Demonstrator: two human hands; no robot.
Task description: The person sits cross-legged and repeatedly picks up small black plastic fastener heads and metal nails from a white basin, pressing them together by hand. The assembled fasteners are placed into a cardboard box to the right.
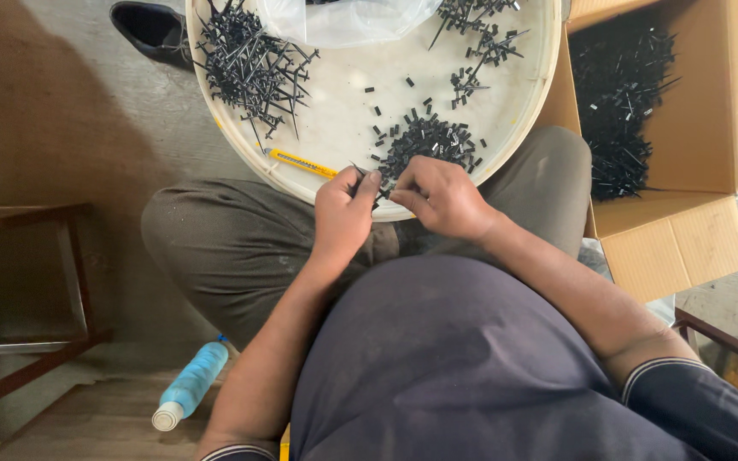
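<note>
A thin black pin (367,177) sits at the lower rim of the round white tray (518,94), just above the middle of the frame, pinched between both hands. The left hand (343,213) has its fingers (371,183) curled narrow around the pin, thumb pressed to forefinger; the right hand (442,198) meets it from the right with its fingers bent close, tips touching the same piece, though how tightly they close cannot be told. Just above the hands lies one heap of small black caps (427,141), with loose ones scattered toward the tray's centre. One large tangle of black pins (245,68) fills the tray's upper left, and a smaller cluster (476,43) lies at upper right. One yellow utility knife (301,163) rests by the lower left rim, close to the left hand. One clear plastic bag (343,19) lies over the top edge. One open cardboard box (685,230) full of black pins stands at the right, touching the tray. One blue bottle (190,386) lies on the floor at lower left, well apart. The middle of the tray is bare.
</note>
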